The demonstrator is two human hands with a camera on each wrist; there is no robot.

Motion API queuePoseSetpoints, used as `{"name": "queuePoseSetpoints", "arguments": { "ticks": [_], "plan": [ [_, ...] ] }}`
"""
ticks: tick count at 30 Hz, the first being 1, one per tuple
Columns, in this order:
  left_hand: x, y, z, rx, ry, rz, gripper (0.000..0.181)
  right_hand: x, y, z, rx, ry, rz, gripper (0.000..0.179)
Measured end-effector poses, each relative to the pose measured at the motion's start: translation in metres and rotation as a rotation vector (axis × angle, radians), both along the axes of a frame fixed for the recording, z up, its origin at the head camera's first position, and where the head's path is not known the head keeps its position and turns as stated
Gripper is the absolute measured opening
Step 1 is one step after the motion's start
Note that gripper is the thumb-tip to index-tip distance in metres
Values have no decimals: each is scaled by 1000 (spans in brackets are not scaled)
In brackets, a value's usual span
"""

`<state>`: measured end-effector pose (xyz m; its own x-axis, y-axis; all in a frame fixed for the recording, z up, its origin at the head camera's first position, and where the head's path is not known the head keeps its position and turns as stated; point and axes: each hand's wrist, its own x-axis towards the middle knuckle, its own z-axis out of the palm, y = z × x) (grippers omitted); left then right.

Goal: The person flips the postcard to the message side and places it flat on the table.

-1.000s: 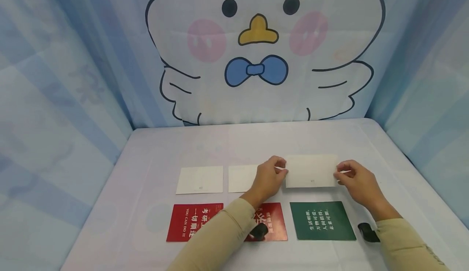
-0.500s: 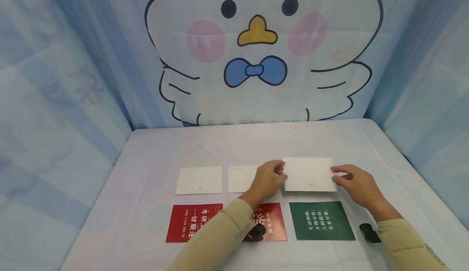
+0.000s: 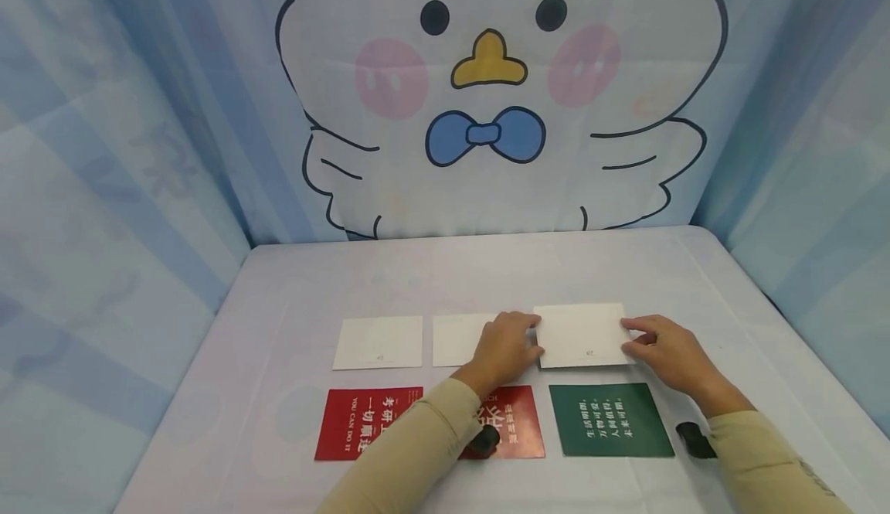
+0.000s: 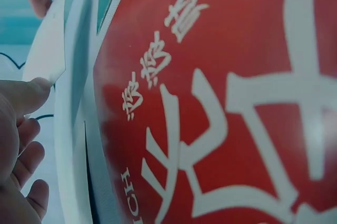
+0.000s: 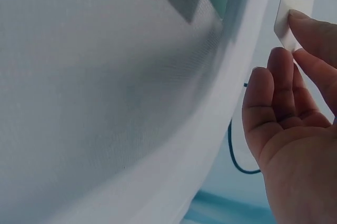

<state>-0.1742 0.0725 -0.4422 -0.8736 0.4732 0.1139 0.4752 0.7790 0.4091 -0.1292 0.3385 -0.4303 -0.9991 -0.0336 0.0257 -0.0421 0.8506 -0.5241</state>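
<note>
A blank white card (image 3: 582, 335) with a small mark near its lower edge lies between both hands, low over the table at the right end of a row. My left hand (image 3: 506, 344) pinches its left edge; in the left wrist view the thumb (image 4: 37, 95) lies on the card's corner. At the opposite edge my right hand (image 3: 670, 352) pinches the card between thumb and index finger, while in the right wrist view the other fingers (image 5: 260, 95) stand loosely bent. Nearer the body, a green card (image 3: 612, 420) with white writing lies below the held one.
Two more white cards lie to the left, one whole (image 3: 378, 342) and one partly behind the left hand (image 3: 455, 338). Below them are a red card (image 3: 348, 421) and another red card (image 3: 518, 421), both partly covered by the left sleeve (image 3: 417, 452). A cartoon curtain (image 3: 487, 197) hangs behind the table.
Both hands have brought the white card down and slightly left, nearer the table and the green card. The other cards have stayed put.
</note>
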Motion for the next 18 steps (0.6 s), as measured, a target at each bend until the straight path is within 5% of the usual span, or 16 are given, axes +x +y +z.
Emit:
{"name": "queuePoseSetpoints", "arguments": {
  "ticks": [18],
  "plan": [
    [0, 7, -7, -210, 65, -17, 41, -11, -7, -8, 48, -64, 34, 46]
  ]
}}
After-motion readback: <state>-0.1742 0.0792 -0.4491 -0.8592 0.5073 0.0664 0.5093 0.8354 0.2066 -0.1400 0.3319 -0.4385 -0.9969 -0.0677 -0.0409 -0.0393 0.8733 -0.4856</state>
